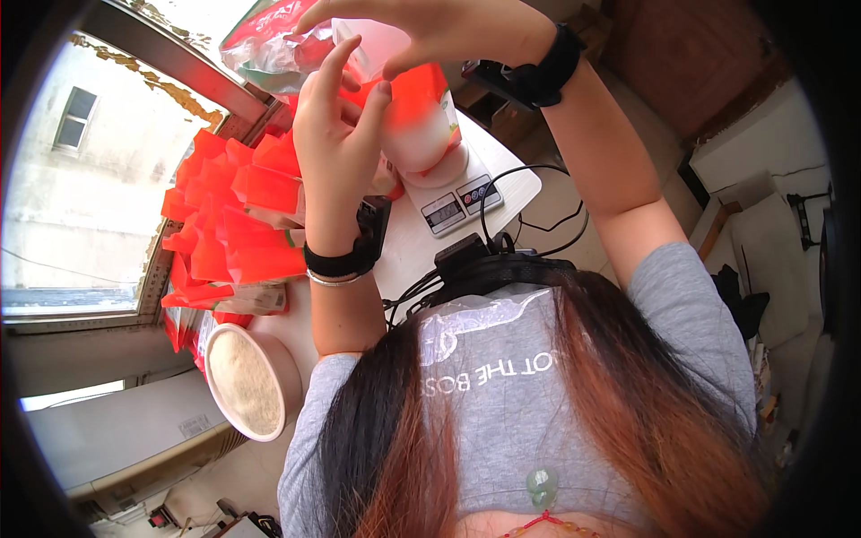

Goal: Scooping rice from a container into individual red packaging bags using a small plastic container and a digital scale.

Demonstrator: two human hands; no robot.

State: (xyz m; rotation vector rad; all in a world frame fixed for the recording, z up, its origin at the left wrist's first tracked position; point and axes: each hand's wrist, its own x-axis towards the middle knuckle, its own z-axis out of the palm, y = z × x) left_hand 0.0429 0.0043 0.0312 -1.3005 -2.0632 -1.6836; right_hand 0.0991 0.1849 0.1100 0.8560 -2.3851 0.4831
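Observation:
A red-and-white plastic bag [417, 121] stands upright on a white digital kitchen scale [448, 208] with a round platform. My left hand [336, 134] is beside the bag's upper left edge, index finger stretched up and thumb apart from it. My right hand [439, 31] arches over the bag's top, fingers and thumb spread wide. Between the hands shows a pale pink translucent thing [375, 43], whose kind I cannot make out. Whether either hand touches it or the bag's rim is unclear. A clear bag with red print [273, 45] lies beyond my fingers.
Several red bags [224, 206] crowd the left of the white table [516, 184], beside the window. A white tub of pale grainy stuff [247, 381] stands nearer, left of my left arm. Black cables [529, 238] loop near the scale at the table's edge.

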